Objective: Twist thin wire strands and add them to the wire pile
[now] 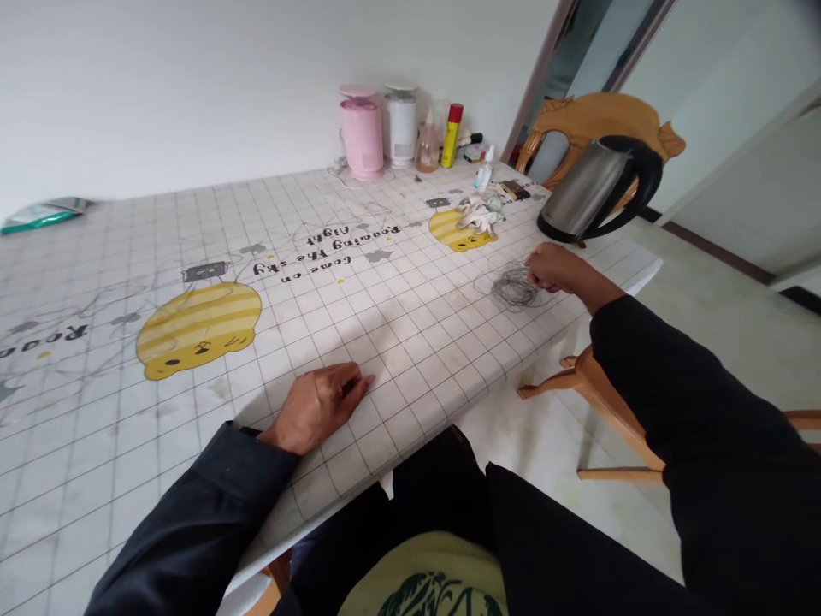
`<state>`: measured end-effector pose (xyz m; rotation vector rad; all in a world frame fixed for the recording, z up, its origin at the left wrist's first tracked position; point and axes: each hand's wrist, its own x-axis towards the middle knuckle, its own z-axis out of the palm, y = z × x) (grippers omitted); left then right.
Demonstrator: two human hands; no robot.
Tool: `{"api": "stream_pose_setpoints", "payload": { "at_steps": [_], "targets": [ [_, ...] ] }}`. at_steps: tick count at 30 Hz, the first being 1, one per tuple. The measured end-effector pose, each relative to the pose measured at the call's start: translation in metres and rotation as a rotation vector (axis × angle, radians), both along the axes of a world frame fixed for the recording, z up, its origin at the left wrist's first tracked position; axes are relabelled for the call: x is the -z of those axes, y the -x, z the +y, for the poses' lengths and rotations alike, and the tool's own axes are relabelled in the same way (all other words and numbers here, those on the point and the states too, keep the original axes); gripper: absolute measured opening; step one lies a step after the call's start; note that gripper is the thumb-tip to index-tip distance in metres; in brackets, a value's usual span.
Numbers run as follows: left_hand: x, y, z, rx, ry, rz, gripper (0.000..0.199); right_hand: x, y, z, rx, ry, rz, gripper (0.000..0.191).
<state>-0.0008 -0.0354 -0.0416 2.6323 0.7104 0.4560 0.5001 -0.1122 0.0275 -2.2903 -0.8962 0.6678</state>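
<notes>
The left hand (315,404) rests on the table (416,359), loosely curled, with nothing seen in it. The right hand (552,267) is curled up at the edge of a messy bundle of thin wire (515,289), just to its left; I can't tell if it pinches any. A hard tug might tangle the wire more. The steel kettle (585,190) stands just past the right hand, so a careless bump could tip it.

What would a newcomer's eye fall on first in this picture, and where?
Probably the steel kettle at the right end of the gridded tablecloth, and the yellow animal prints upon it. Then the pink canister by the wall, and the right hand at a tangle of thin wire.
</notes>
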Motion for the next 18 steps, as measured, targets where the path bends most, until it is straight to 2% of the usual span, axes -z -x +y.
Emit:
{"api": "stream_pose_setpoints", "payload": {
  "at_steps": [3,5,7,9,11,13,15,18],
  "targets": [
    [-0.006,-0.019,-0.011,0.026,-0.086,-0.106,0.034,-0.003,0.009,0.002,0.085,0.016,0.039,0.02],
    [-0.014,-0.053,-0.023,0.156,-0.137,-0.116,0.033,-0.006,0.016,0.005,0.115,-0.007,0.061,0.013],
    [-0.021,-0.105,-0.034,0.24,-0.173,-0.088,0.028,-0.01,0.023,0.007,0.131,-0.032,0.085,0.007],
    [-0.024,-0.167,-0.039,0.246,-0.19,-0.055,0.026,-0.012,0.03,0.006,0.131,-0.059,0.111,0.007],
    [-0.021,-0.226,-0.038,0.236,-0.194,-0.014,0.034,-0.012,0.035,0.004,0.118,-0.078,0.14,0.009],
    [-0.016,-0.272,-0.032,0.225,-0.178,0.021,0.036,-0.009,0.038,-0.001,0.099,-0.087,0.17,0.011],
    [-0.01,-0.3,-0.026,0.234,-0.18,0.072,0.031,-0.003,0.036,-0.007,0.082,-0.09,0.199,0.014],
    [-0.003,-0.316,-0.019,0.296,-0.197,0.122,0.033,0.006,0.024,-0.016,0.054,-0.1,0.231,0.024]
  ]
}}
